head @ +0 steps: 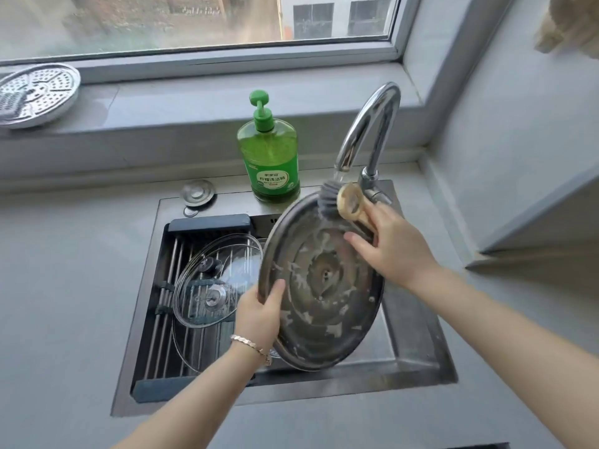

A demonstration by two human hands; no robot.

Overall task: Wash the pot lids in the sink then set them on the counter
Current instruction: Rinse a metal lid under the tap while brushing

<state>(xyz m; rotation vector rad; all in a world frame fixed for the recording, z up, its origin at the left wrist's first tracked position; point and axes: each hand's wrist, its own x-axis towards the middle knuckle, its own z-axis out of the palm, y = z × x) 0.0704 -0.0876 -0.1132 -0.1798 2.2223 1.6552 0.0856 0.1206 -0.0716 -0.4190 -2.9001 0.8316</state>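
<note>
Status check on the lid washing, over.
Left hand grips soapy metal lid by rim. Right hand holds brush on its top edge, faucet running. Glass lid lies on sink rack.

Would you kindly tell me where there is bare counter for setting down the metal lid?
Bare: the counter left of the sink, the strip in front of it, and the stretch to its right. Crowded: the rack holds a glass lid, bottle and faucet line the back rim, a steamer plate fills the sill's left end.
</note>
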